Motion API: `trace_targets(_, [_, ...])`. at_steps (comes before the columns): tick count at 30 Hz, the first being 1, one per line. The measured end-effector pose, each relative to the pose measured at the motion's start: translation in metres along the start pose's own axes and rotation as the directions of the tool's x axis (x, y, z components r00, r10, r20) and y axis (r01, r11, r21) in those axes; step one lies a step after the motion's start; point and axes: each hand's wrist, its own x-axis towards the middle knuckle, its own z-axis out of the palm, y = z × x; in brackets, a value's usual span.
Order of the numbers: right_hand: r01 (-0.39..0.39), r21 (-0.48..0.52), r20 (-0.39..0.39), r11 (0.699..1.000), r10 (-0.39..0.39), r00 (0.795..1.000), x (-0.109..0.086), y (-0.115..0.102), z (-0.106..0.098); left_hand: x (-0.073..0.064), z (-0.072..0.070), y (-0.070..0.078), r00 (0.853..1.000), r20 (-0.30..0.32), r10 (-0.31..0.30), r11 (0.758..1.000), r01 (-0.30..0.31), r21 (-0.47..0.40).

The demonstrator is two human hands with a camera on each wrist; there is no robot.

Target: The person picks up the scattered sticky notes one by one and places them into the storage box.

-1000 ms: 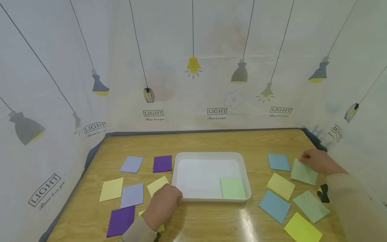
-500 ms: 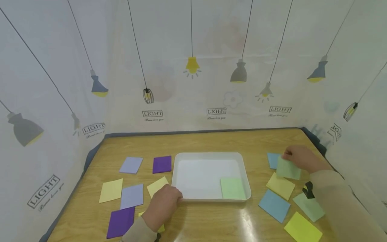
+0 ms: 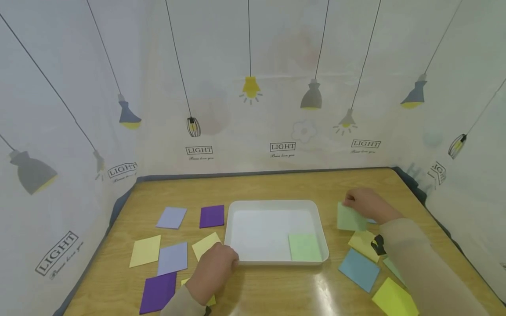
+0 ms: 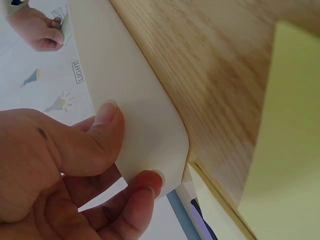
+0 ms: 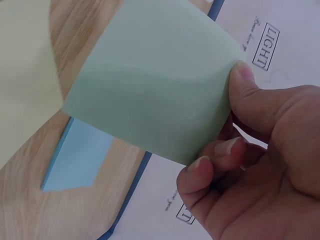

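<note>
Pale green paper square (image 3: 350, 218), one: located just right of the white tray (image 3: 272, 263). Right wrist view exposes a blue pad (image 5: 80, 156), mostly hidden in head view. Right hand (image 3: 371, 205): pinching the square's edge, thumb against curled fingers. Left hand (image 3: 213, 270): gripping tray corner, thumb plain only in left wrist view.

The head view is evenly but rather dimly lit, with a greyish, low-contrast cast over the pale walls (image 3: 221, 57). A white streak of glare shines on the near part of the wooden table (image 3: 276, 285). Wide-angle distortion makes the side walls lean outward. The fine script (image 3: 282, 156) is too soft to read with certainty. In the left wrist view, the close yellow note (image 4: 285, 130) is blurred; in the right, shade darkens the green note's (image 5: 150, 85) lower half.
</note>
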Motion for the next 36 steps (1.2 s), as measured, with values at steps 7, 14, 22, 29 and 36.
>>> trace_targets(7, [0.030,-0.011,-0.015,0.999,-0.030,0.999,0.005,-0.024,0.001,-0.001,0.001,-0.001,1.000,-0.010,0.020,1.000,-0.020,-0.003])
trace_targets(14, [0.067,-0.028,-0.022,0.997,-0.068,0.997,0.004,-0.046,-0.002,-0.001,0.000,0.000,1.000,-0.013,0.024,1.000,-0.024,-0.003])
trace_targets(22, [0.113,0.008,-0.032,0.994,-0.112,0.993,0.005,-0.055,-0.002,0.000,-0.002,0.001,1.000,-0.004,0.019,1.000,-0.019,0.002])
trace_targets(29, [0.126,0.012,-0.014,0.992,-0.126,0.992,0.011,-0.065,0.003,-0.001,-0.002,0.001,1.000,0.014,-0.001,1.000,0.001,-0.001])
trace_targets(36, [0.116,0.010,0.009,0.993,-0.116,0.993,0.016,-0.085,0.005,-0.002,-0.002,0.001,1.000,0.013,-0.009,1.000,0.009,0.002])
